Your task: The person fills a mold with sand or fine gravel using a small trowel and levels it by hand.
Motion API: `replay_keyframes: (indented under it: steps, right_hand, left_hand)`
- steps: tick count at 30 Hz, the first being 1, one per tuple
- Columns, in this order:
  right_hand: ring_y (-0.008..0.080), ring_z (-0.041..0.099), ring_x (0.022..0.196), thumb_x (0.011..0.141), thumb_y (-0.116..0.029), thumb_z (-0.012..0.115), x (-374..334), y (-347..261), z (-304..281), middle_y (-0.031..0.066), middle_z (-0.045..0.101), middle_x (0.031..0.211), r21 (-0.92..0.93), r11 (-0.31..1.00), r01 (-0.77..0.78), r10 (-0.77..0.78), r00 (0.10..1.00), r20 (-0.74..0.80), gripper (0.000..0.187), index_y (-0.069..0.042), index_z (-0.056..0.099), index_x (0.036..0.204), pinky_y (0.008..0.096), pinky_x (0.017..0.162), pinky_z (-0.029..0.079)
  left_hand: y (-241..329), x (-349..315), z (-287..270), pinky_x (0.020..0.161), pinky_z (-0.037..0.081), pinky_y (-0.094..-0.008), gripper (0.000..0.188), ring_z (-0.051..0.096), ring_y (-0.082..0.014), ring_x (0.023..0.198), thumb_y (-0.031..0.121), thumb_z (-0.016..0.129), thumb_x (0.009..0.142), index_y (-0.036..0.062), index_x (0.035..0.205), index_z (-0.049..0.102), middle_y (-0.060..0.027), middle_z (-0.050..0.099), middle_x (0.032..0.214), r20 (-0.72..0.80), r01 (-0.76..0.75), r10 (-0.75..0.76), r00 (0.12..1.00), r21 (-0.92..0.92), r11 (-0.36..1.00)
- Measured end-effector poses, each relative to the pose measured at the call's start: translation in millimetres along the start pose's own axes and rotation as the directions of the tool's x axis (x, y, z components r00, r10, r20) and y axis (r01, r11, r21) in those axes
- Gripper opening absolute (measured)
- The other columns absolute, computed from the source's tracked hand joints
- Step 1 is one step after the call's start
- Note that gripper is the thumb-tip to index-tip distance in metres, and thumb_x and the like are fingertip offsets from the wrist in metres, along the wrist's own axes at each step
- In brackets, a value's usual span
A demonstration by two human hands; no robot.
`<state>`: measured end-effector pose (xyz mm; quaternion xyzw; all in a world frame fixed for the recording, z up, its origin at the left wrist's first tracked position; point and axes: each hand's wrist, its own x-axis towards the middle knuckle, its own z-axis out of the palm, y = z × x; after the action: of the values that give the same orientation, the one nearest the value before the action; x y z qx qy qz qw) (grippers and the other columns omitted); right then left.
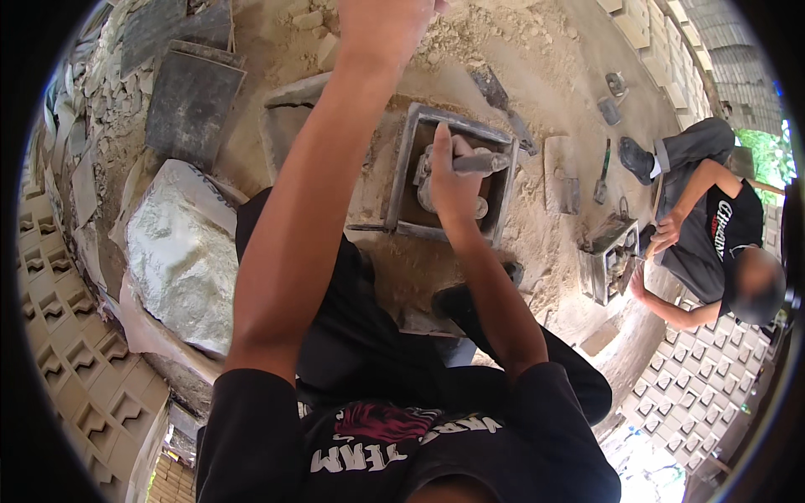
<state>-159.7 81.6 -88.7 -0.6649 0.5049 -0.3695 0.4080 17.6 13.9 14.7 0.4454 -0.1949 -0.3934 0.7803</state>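
Note:
A square metal mould frame (407, 159) lies on the dusty ground in front of me. Inside it sits a grey, dust-covered mould block with a thick cylindrical bar handle (485, 162). My right hand (450, 180) reaches into the frame, thumb stretched forward and fingers closed round the block's handle part. Its palm hides much of the block. My left arm stretches far forward over the frame's left side. Of my left hand (390, 21) only the wrist end and a bit of a finger show at the upper edge; whatever it touches is out of the picture.
Loose sandy powder (486, 42) spreads beyond the frame, with a trowel (489, 86) beside it. White powder (180, 251) fills an opened sack at left, near dark plates (191, 109). At right a person (708, 210) handles another mould (605, 264). Patterned blocks (71, 327) stand stacked.

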Motion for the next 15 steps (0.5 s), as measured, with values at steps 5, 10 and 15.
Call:
replay_keyframes:
  steps: [5, 10, 15]
  right_hand:
    - [0.0048, 0.038, 0.057, 0.102, -0.037, 0.053, -15, -22, -16, -0.0042, 0.042, 0.059, 0.171, 0.972, -0.164, 0.173, 0.984, -0.038, 0.049, -0.004, 0.049, 0.067, 0.0263, 0.052, 0.034]
    - [0.0081, 0.037, 0.055, 0.102, -0.032, 0.055, -12, -2, -11, 0.0010, 0.042, 0.055, 0.037, 0.982, -0.184, 0.181, 0.982, 0.061, 0.049, -0.002, 0.048, 0.064, 0.0291, 0.053, 0.035]
    - [0.0077, 0.037, 0.055, 0.101, -0.031, 0.056, -42, -2, -20, 0.0029, 0.043, 0.055, -0.012, 1.000, -0.005, 0.006, 0.999, 0.040, 0.049, -0.001, 0.049, 0.064, 0.0295, 0.051, 0.035]
  left_hand:
    - [-11, -4, 0, 0.049, 0.041, -0.0261, 0.047, 0.052, -0.0131, 0.052, 0.039, 0.050, 0.102, 0.0028, 0.073, 0.058, -0.0038, 0.055, 0.061, 0.051, -0.079, 0.080, 0.995, -0.022, 0.997]
    - [-13, -5, 8, 0.050, 0.040, -0.0263, 0.047, 0.051, -0.0116, 0.053, 0.039, 0.049, 0.103, 0.0042, 0.073, 0.058, -0.0026, 0.054, 0.060, 0.062, -0.108, 0.103, 0.993, 0.081, 0.991]
    - [-20, -4, 7, 0.049, 0.040, -0.0265, 0.048, 0.051, -0.0105, 0.052, 0.038, 0.048, 0.103, 0.0042, 0.071, 0.057, -0.0032, 0.055, 0.060, 0.159, -0.182, 0.180, 0.971, 0.001, 0.983]
